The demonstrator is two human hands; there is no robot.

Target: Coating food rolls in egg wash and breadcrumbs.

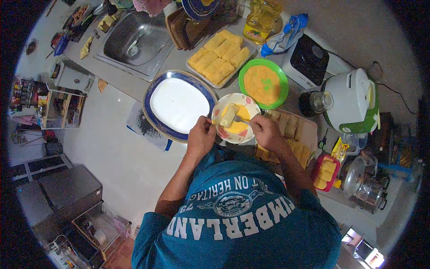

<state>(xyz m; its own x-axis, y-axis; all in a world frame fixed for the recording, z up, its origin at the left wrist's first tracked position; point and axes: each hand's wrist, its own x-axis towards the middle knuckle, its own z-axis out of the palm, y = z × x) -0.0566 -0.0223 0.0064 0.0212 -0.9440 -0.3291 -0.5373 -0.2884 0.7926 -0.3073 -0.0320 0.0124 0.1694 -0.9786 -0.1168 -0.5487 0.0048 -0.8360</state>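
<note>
My left hand (202, 134) pinches the left rim of a white bowl with a pinkish petal pattern (247, 138). Yellow beaten egg (244, 109) covers the bowl's bottom, and a pale wrapped roll (229, 115) lies in it. From the right, my right hand (267, 132) grips a fork (239, 119), its head in the egg against the roll. Behind the bowl stands a green plate (284, 77) of orange breadcrumbs (260, 82). A clear tray (220, 84) farther back holds several crumb-coated rolls (215, 62). Partly under my right forearm is a tray (310, 129) of more rolls (292, 127).
Left of the bowl sits a blue-rimmed oval platter (178, 101), overhanging the counter edge. A steel sink (134, 47) is at back left. An oil bottle (260, 23), rice cooker (349, 101), glass jar (319, 101), scissors (323, 141) and pink container (317, 176) line the back and right.
</note>
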